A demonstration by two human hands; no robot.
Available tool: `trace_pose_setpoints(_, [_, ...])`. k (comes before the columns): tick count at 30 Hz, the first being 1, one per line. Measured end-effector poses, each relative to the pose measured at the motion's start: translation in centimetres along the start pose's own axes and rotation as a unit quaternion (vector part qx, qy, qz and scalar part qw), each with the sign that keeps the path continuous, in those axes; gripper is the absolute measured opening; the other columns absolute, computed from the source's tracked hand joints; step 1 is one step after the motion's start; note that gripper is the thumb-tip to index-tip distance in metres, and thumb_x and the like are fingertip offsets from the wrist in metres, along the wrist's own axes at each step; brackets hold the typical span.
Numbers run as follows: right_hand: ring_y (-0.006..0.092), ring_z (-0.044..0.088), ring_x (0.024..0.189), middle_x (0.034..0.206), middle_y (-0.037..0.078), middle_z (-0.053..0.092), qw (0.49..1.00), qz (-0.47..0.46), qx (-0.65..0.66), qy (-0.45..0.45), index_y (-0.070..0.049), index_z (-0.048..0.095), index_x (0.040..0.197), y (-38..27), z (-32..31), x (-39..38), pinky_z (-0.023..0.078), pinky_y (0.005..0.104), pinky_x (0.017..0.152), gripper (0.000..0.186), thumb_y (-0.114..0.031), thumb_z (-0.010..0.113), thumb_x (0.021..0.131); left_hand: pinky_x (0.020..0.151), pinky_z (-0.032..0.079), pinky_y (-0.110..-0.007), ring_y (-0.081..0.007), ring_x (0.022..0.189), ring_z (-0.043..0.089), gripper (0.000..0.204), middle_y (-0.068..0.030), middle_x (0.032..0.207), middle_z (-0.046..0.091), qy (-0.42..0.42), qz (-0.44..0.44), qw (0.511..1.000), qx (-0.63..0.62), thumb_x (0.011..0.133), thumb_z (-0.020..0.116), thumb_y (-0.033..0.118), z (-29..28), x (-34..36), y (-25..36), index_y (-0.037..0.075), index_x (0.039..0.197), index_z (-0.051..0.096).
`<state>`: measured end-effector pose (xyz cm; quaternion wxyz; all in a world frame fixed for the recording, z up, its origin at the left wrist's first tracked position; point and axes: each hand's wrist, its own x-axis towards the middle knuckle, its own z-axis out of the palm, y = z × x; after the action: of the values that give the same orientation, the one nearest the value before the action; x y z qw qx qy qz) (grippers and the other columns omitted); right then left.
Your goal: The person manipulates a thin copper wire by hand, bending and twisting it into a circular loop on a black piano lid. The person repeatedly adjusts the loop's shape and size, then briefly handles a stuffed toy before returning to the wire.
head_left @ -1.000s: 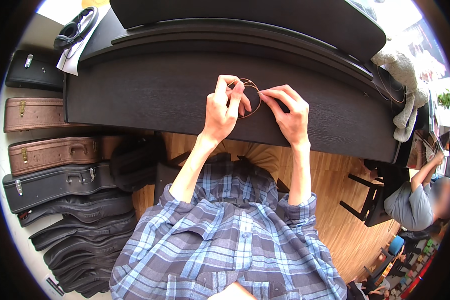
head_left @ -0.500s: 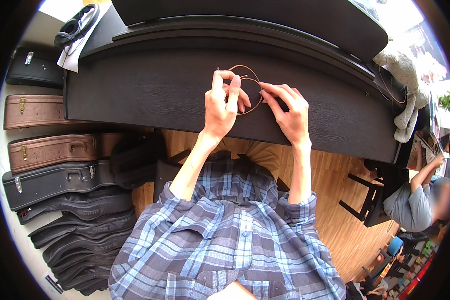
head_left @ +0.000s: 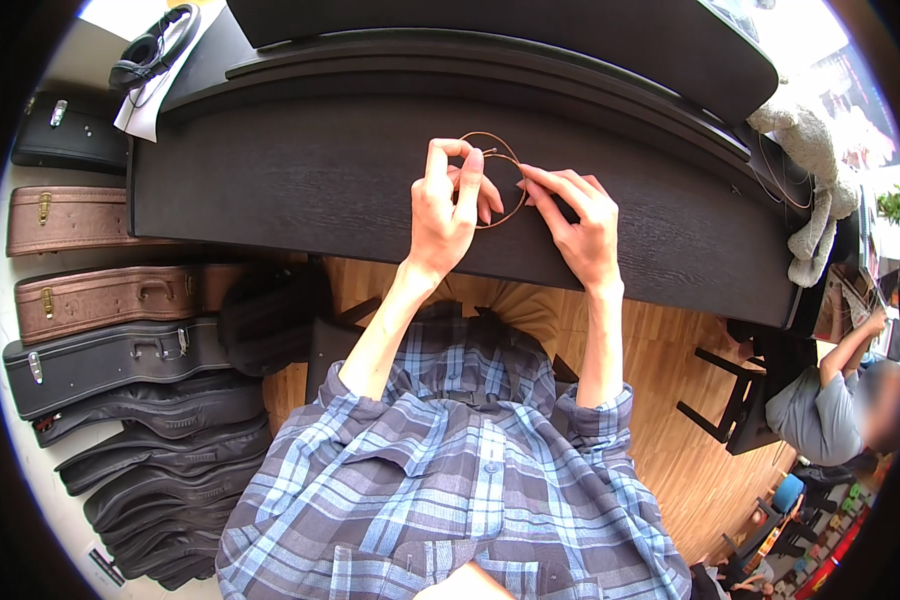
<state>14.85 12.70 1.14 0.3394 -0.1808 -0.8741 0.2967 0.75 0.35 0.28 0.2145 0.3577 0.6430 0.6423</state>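
Observation:
A thin copper-coloured guitar string (head_left: 489, 133) is wound into loose loops and held above the black tabletop (head_left: 310, 180). My left hand (head_left: 440, 215) pinches the left side of the loops between thumb and index finger, its other fingers curled behind them. A short end of the string pokes out beside the thumb tip. My right hand (head_left: 582, 230) grips the loops' right side with thumb and fingertips. Fingers hide part of the coil, so the number of turns cannot be made out.
Brown and black instrument cases (head_left: 110, 305) are stacked at left. Headphones (head_left: 155, 48) lie at the far left corner. A grey plush toy (head_left: 820, 190) sits by the right edge. At right, another person (head_left: 825, 410) is near a black bench (head_left: 745, 400).
Both hands stay almost where they were, still on the string. A small end that stuck out above my left index finger no longer shows.

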Motion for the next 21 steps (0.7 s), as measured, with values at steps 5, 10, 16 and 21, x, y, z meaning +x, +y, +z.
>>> trace_pose_setpoints(5, [0.0202,0.071,0.079,0.093,0.002,0.078,1.000,0.004,0.000,0.002,-0.012,0.079,0.111,0.07,0.07,-0.03,0.054,0.0326,0.077,0.022,-0.011,0.079,0.089,0.053,0.048,-0.024,-0.0107,0.054,0.062,0.026,-0.0095,0.068,0.072,-0.001,-0.003,1.000,0.005,0.114,0.048,0.028,0.00,-0.03,-0.03,0.002,0.111,0.049])
trace_pose_setpoints(10, [0.0185,0.071,0.079,0.090,0.001,0.077,1.000,0.008,0.004,-0.007,-0.013,0.079,0.110,-0.06,-0.03,0.07,0.053,0.0321,0.078,0.022,-0.011,0.080,0.088,0.053,0.047,-0.024,-0.0105,0.054,0.062,0.027,-0.0088,0.068,0.072,-0.002,-0.011,1.000,-0.004,0.114,0.049,0.029,0.01,-0.04,-0.21,0.002,0.110,0.050])
trace_pose_setpoints(16, [0.0153,0.074,0.083,0.089,0.003,0.079,0.999,0.038,0.033,-0.019,-0.011,0.078,0.117,-0.44,-0.16,0.07,0.054,0.0289,0.082,0.032,-0.004,0.081,0.086,0.053,0.047,-0.024,-0.0101,0.054,0.062,0.027,-0.0081,0.067,0.072,-0.019,-0.001,1.000,-0.002,0.113,0.051,0.028,0.03,-0.03,-0.21,0.001,0.109,0.053])
trace_pose_setpoints(21, [0.0154,0.074,0.084,0.092,0.003,0.080,0.999,0.041,0.027,-0.015,-0.010,0.077,0.119,-0.39,-0.10,0.06,0.054,0.0298,0.084,0.031,-0.005,0.079,0.088,0.053,0.047,-0.024,-0.0101,0.053,0.062,0.028,-0.0080,0.067,0.072,-0.015,0.000,1.000,0.005,0.113,0.052,0.029,0.03,0.02,-0.11,0.001,0.109,0.053])
